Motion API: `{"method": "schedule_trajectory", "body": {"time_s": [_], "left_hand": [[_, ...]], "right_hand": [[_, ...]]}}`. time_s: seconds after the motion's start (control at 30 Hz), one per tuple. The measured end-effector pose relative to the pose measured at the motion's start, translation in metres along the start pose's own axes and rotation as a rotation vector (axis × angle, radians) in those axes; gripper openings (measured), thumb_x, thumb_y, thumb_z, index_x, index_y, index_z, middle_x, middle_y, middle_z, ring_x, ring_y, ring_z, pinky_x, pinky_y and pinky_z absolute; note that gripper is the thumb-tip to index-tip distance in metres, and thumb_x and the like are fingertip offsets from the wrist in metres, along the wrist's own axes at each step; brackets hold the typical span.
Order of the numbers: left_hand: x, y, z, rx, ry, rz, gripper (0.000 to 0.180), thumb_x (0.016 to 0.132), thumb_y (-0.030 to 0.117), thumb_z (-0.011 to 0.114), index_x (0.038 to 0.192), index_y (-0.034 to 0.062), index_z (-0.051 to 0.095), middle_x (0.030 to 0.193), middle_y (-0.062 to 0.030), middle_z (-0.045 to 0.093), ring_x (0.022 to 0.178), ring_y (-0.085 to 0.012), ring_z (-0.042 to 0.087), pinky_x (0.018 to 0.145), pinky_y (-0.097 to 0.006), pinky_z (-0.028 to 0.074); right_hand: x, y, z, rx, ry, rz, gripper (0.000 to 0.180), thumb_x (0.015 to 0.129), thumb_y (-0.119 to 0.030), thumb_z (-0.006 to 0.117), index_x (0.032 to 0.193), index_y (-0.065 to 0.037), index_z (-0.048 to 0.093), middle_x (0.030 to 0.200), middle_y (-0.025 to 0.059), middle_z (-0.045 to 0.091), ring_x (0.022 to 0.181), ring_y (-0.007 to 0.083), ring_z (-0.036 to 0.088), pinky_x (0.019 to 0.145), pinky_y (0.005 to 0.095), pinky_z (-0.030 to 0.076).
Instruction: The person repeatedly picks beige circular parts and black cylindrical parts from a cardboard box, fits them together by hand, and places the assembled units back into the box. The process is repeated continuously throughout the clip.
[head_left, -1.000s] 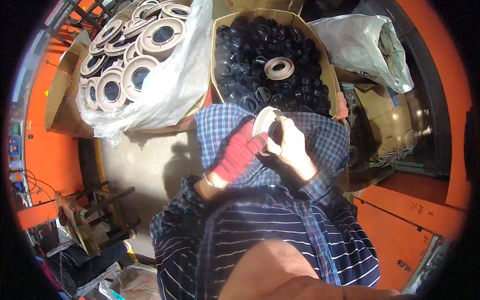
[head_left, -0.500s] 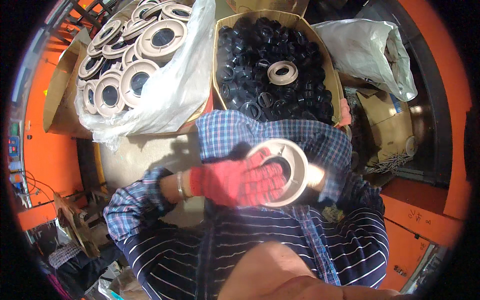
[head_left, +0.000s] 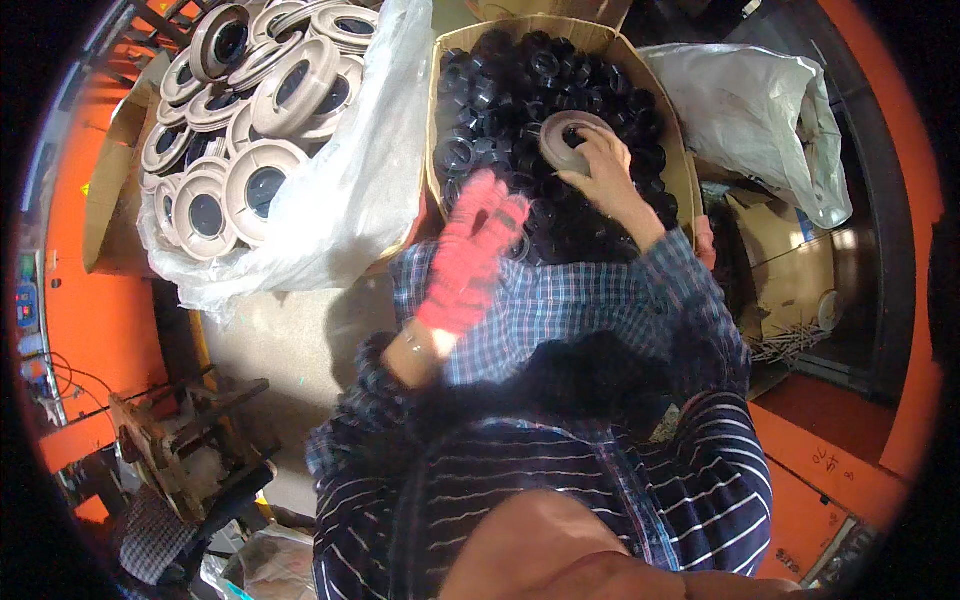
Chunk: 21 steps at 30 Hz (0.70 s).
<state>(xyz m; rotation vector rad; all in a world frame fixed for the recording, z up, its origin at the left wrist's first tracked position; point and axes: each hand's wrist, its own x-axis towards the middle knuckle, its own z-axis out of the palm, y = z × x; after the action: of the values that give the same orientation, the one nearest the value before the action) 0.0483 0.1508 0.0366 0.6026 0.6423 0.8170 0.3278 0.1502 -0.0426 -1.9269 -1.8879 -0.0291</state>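
My right hand (head_left: 607, 178), bare, is closed on the rim of a beige plastic ring (head_left: 558, 157), which lies over a heap of black plastic ring-shaped parts (head_left: 480, 150) in a cardboard box. My left hand (head_left: 468, 250) wears a red knitted glove, slightly blurred, and reaches over the box's near left part. Its fingers are stretched out over the black parts, and nothing shows in them. To the left, many beige discs with black centres (head_left: 262, 192) are piled in a plastic-lined box, one tilted disc (head_left: 297, 87) on top.
White plastic lining (head_left: 370, 170) spills over the left box's edge. Right of the black parts, a whitish sack (head_left: 745, 115) hangs above a cardboard box (head_left: 790, 260) with thin rods. A rusty metal frame (head_left: 185, 440) stands at lower left, beside orange panels (head_left: 100, 330).
The beige disc with a black centre has left my left hand; a tilted disc now tops the left pile. Both hands have moved up to the black parts, my right hand onto the beige ring.
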Motion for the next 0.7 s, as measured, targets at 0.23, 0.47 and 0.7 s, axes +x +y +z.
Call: {"method": "schedule_trajectory", "body": {"time_s": [0.23, 0.47, 0.7], "left_hand": [[0.023, -0.044, 0.004, -0.198, 0.150, -0.100, 0.041, 0.095, 0.003, 0.069, 0.134, 0.0020, 0.059, 0.122, -0.0120, 0.069, 0.110, -0.0214, 0.068, 0.097, -0.037, 0.057], [-0.011, -0.035, 0.001, -0.057, 0.078, -0.010, 0.036, 0.097, 0.007, 0.070, 0.132, 0.0048, 0.060, 0.116, -0.0090, 0.070, 0.103, -0.0193, 0.070, 0.092, -0.034, 0.058], [-0.031, -0.046, -0.011, 0.015, -0.203, 0.052, 0.033, 0.100, 0.011, 0.065, 0.131, 0.0035, 0.061, 0.115, -0.0069, 0.069, 0.105, -0.0160, 0.066, 0.092, -0.029, 0.055]], "right_hand": [[-0.027, -0.016, -0.031, 0.347, -0.154, 0.392, 0.040, 0.085, -0.028, 0.081, 0.116, -0.004, 0.071, 0.122, 0.0173, 0.069, 0.116, 0.0317, 0.064, 0.101, 0.0400, 0.050], [-0.038, 0.024, 0.009, -0.194, -0.217, 0.302, 0.035, 0.086, -0.022, 0.077, 0.115, -0.003, 0.071, 0.118, 0.0187, 0.069, 0.111, 0.0406, 0.065, 0.092, 0.0469, 0.054], [-0.075, -0.073, -0.087, 0.596, -0.139, 0.086, 0.033, 0.095, -0.020, 0.070, 0.121, -0.004, 0.059, 0.110, 0.0248, 0.066, 0.106, 0.0418, 0.066, 0.092, 0.0429, 0.053]]}}
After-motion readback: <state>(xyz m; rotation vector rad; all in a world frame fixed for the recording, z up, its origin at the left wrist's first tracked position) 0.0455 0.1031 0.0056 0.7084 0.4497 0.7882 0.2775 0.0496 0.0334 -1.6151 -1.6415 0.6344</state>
